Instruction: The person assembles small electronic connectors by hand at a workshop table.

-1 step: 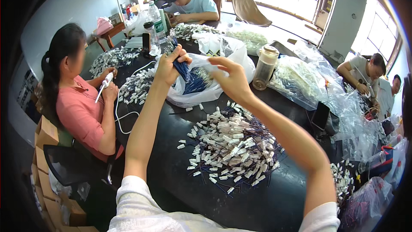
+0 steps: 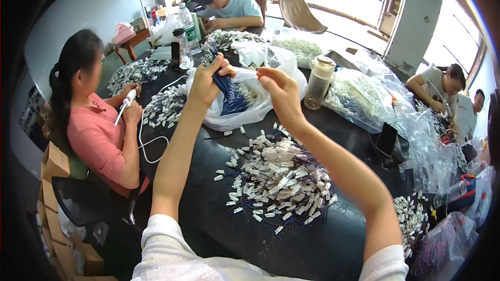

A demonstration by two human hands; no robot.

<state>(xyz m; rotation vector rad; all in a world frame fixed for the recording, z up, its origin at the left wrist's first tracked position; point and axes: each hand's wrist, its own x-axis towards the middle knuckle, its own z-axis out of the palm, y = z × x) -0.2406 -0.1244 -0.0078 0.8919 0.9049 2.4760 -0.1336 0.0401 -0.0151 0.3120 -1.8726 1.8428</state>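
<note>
Nothing has moved since the earlier frame, both arms sit exactly where they were, so the work is holding at the same spot. Left hand (image 2: 205,80) is up over the table, clenched around a bundle of thin dark blue cords (image 2: 225,86), the ends fanning out above and below my fist. Right hand (image 2: 278,91) is raised just beside it, fingertips (image 2: 266,72) drawn together near the top of the bundle; whether they actually pinch a single cord I cannot tell, it is too fine to see. Right below both hands, the crumpled white plastic bag (image 2: 250,117) lies open on the black table (image 2: 208,177), more dark blue cords (image 2: 237,105) spilling from its mouth. Closer to me, the big heap of dark blue cords with small white tags (image 2: 281,179) is spread on the table, untouched by either hand. A clear jar with a pale lid (image 2: 317,83) stands just right of the bag. To my left, a person in a pink shirt (image 2: 96,135) holds a white pen-like tool (image 2: 126,101) with a cable, next to a smaller heap of tagged cords (image 2: 164,106). With no change between frames, the bundle is in my grip, in the air, above the bag.
</note>
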